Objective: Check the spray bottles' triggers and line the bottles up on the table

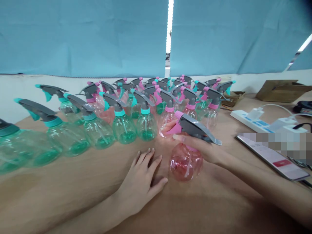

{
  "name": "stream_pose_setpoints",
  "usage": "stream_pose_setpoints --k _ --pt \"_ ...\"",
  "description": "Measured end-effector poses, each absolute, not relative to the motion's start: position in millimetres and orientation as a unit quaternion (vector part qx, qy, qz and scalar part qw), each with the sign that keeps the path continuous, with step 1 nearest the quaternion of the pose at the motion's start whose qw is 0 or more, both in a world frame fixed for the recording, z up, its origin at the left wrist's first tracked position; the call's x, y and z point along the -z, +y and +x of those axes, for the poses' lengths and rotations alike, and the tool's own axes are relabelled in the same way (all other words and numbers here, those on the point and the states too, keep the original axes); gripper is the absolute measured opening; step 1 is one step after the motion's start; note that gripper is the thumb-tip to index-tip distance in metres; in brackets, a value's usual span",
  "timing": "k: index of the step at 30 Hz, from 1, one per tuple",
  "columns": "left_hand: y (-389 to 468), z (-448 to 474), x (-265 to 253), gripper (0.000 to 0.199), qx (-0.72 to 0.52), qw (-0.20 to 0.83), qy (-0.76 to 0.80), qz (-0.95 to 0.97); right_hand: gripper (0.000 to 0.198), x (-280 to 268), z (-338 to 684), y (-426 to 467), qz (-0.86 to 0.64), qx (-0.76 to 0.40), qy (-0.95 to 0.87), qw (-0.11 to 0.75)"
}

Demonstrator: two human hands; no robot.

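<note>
My right hand (195, 143) is closed around the neck of a pink spray bottle (184, 165), just under its grey trigger head. The round see-through body hangs below the hand, tilted a little; whether its base touches the table I cannot tell. To the left of it my left hand (143, 178) lies palm down on the wooden table (80, 188), fingers spread and holding nothing. Beyond both hands stand several more spray bottles, among them a green spray bottle (147, 128) with a turquoise collar and a pink spray bottle (165, 122) partly behind my right fingers.
A row of green bottles (75, 139) runs along the left. At the right lie a white power strip (251, 122) with plugged-in chargers and a phone (273, 157). Cardboard boxes (280, 91) sit at the back right, before a blue curtain (109, 39).
</note>
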State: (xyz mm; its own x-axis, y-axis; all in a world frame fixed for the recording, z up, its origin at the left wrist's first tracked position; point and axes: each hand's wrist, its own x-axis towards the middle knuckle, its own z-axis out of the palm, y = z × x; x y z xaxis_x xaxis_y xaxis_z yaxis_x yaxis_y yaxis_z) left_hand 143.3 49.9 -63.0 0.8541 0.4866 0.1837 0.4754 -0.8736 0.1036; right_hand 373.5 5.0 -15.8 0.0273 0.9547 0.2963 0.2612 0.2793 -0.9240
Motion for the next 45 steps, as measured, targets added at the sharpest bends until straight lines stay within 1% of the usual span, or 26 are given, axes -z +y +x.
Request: stream_pose_setpoints --k 4,7,13,19,25,34,39,45 --pt "50 143 63 0.051 -0.113 0.029 0.248 0.962 0.011 26 375 7 -0.513 -0.359 -0.585 0.516" --pt "49 143 63 0.052 -0.112 0.033 0.251 0.961 0.013 23 372 8 -0.523 -0.367 -0.573 0.513" --pt "49 143 61 0.051 -0.109 0.039 0.250 0.961 0.012 13 364 7 -0.564 -0.312 -0.544 0.538" --pt "48 145 61 0.052 -0.103 0.039 0.257 0.960 0.014 17 364 7 -0.525 -0.312 -0.563 0.557" --pt "49 144 61 0.052 -0.097 0.035 0.257 0.961 0.017 8 358 5 -0.520 -0.282 -0.591 0.549" --pt "49 143 61 0.051 -0.107 0.041 0.255 0.960 0.021 8 359 6 -0.515 -0.280 -0.602 0.542" --pt "49 143 61 0.052 -0.108 0.040 0.254 0.960 0.014 9 360 6 -0.510 -0.292 -0.603 0.539" --pt "48 144 62 0.052 -0.105 0.041 0.254 0.961 0.013 8 359 6 -0.497 -0.299 -0.598 0.553"
